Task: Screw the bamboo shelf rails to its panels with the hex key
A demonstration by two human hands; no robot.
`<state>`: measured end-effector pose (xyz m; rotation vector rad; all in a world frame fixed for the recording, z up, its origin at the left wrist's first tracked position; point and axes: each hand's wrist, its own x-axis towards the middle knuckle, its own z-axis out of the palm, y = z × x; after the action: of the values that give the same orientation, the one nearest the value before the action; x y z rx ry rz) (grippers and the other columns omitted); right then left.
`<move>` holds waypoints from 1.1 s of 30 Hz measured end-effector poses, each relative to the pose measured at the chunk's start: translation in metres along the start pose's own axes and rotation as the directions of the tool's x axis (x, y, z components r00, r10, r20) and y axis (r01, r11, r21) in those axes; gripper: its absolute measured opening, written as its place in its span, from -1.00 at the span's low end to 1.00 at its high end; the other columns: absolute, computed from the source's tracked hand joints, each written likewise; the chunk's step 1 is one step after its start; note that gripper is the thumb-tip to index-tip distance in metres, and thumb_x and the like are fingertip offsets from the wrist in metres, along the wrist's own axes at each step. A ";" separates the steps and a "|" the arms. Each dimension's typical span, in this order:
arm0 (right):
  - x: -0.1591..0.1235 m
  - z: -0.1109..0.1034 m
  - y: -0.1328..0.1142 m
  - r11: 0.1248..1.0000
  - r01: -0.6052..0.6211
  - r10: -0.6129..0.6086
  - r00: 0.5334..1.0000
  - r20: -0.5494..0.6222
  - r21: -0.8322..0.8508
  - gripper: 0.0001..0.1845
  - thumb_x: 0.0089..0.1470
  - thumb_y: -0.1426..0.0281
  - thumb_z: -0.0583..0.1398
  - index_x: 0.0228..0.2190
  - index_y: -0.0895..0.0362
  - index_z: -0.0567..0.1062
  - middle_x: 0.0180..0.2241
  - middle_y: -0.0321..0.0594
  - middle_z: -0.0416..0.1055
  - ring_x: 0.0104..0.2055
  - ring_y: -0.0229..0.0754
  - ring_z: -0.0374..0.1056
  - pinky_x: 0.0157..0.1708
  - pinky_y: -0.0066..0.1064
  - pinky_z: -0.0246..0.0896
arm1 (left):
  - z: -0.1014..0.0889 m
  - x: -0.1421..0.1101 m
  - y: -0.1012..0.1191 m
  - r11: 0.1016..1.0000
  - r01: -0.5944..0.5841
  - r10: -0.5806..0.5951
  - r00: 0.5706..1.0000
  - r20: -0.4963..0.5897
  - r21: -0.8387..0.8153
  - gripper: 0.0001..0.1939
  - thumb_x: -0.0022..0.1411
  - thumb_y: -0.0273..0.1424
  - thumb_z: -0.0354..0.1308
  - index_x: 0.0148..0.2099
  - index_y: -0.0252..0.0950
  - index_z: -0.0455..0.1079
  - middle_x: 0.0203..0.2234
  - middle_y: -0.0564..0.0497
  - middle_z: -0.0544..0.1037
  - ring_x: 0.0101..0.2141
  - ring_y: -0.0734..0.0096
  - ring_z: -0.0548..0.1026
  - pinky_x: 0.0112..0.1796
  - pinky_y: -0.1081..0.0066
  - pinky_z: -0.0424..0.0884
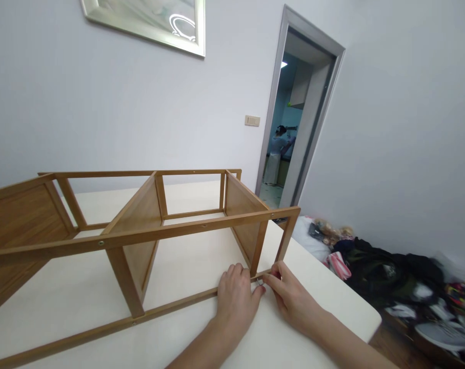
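Rack (140,237) lying sideways on the white table (194,271), left to centre of frame
Left hand (236,297), lower centre, fingers clasped over the bottom rail (178,306); right hand (294,300) just beside, fingers pinching a small metal piece (259,281) at that rail

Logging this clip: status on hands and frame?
Left hand on lower rail. Right hand apparently pinching small metal piece. Wooden frame on table. No obstruction seen.
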<state>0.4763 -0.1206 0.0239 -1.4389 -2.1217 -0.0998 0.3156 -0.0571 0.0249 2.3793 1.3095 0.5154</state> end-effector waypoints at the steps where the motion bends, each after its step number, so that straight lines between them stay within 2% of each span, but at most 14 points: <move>1: 0.000 0.000 0.000 1.000 0.000 0.000 1.000 0.000 0.005 -0.64 0.08 0.71 -0.03 -0.24 0.12 0.39 -0.30 -0.19 0.17 -0.30 -0.17 0.21 -0.32 -0.37 0.25 | 0.000 0.000 0.000 1.000 0.001 -0.001 1.000 0.001 0.001 -0.77 0.23 -0.26 0.14 -0.17 -0.30 0.46 -0.22 -0.07 0.51 -0.09 0.12 0.40 -0.06 0.19 0.25; 11: 0.000 0.000 0.000 0.999 -0.028 0.027 0.999 0.027 0.036 -0.68 0.09 0.71 -0.03 -0.28 0.12 0.37 -0.29 -0.19 0.16 -0.27 -0.18 0.21 -0.31 -0.38 0.25 | 0.001 0.002 -0.005 1.000 -0.016 0.016 1.000 0.000 0.010 -0.73 0.21 -0.20 0.16 -0.18 -0.29 0.47 -0.22 -0.06 0.52 -0.10 0.15 0.42 -0.09 0.24 0.26; 17: 0.000 0.001 0.007 1.000 -0.020 0.020 1.000 -0.002 0.021 -0.62 0.06 0.74 -0.04 -0.24 0.12 0.38 -0.28 -0.21 0.17 -0.26 -0.19 0.21 -0.27 -0.39 0.25 | -0.001 0.006 -0.007 0.998 -0.056 0.056 0.998 0.008 0.030 -0.75 0.22 -0.22 0.15 -0.18 -0.30 0.47 -0.23 -0.05 0.52 -0.11 0.20 0.44 -0.12 0.30 0.28; 22: 0.003 -0.002 0.014 1.000 0.014 -0.014 0.998 0.059 -0.013 -0.62 0.06 0.74 -0.03 -0.24 0.11 0.38 -0.26 -0.20 0.19 -0.27 -0.20 0.20 -0.27 -0.39 0.24 | 0.002 0.009 -0.007 0.999 -0.043 0.043 0.999 -0.015 0.024 -0.77 0.24 -0.24 0.14 -0.18 -0.28 0.47 -0.25 -0.04 0.52 -0.14 0.23 0.45 -0.15 0.33 0.28; 33: 0.005 0.001 0.009 0.999 -0.002 0.004 0.999 0.050 -0.038 -0.64 0.04 0.74 -0.04 -0.26 0.12 0.36 -0.27 -0.19 0.18 -0.28 -0.19 0.22 -0.28 -0.36 0.29 | -0.001 0.007 -0.004 0.999 -0.043 0.043 0.999 -0.003 0.031 -0.76 0.25 -0.26 0.12 -0.16 -0.29 0.48 -0.23 -0.06 0.52 -0.12 0.19 0.45 -0.12 0.30 0.29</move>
<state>0.4826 -0.1124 0.0232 -1.4807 -2.1690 -0.1048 0.3158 -0.0490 0.0244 2.4370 1.2797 0.5157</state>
